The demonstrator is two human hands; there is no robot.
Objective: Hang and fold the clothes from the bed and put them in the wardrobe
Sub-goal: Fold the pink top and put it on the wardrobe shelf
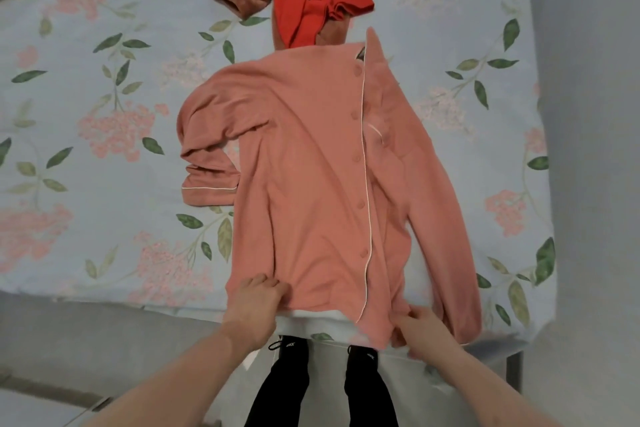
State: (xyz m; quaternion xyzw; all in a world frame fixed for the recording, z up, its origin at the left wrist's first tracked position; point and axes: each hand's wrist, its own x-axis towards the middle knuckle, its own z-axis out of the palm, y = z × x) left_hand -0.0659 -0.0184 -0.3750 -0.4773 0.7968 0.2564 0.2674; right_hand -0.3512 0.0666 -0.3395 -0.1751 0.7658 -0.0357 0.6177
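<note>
Pink shirt (311,163) flat on bed (86,114): soft, light, limp. Left hand (258,298) and right hand (417,328) pinch hem corners; best hold there.

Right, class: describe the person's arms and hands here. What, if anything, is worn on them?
Both forearms are bare, no sleeves in view. The left hand and right hand wear no gloves, and no rings, watch or bracelet can be seen. Lower down are black trousers with small white logos.

Both arms extended; left hand (258,295), right hand (417,326) fingers curled, pinching.
</note>
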